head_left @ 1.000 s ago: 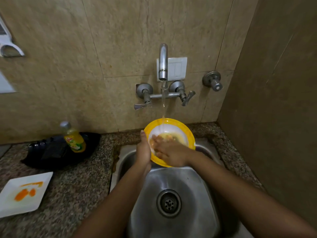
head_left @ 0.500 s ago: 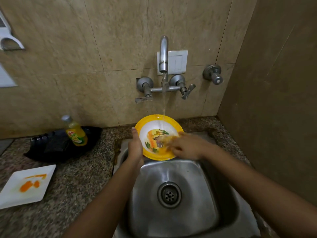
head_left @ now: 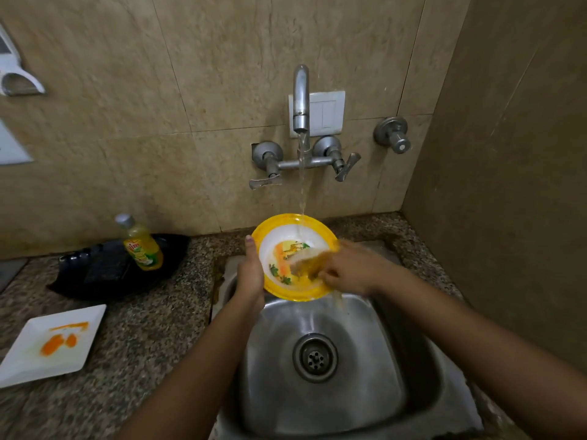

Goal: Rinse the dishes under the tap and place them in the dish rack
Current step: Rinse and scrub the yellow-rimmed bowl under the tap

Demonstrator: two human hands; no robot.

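Observation:
A round plate with a yellow rim and a printed white centre is tilted up over the steel sink. My left hand grips its left edge, thumb on the rim. My right hand lies against the plate's right inner face, its fingers blurred with motion. Water runs from the wall tap onto the upper part of the plate and drips off its lower edge into the sink. A white square plate smeared with orange lies on the counter at the left.
A black tray sits at the back left of the granite counter with a yellow dish-soap bottle on it. The sink drain is uncovered. A wall closes off the right side. Two tap handles and a separate valve project from the tiles.
The orange smear on the plate has thinned and the printed centre now shows. My right hand has rubbed from the middle toward the plate's right side. My left hand keeps its hold.

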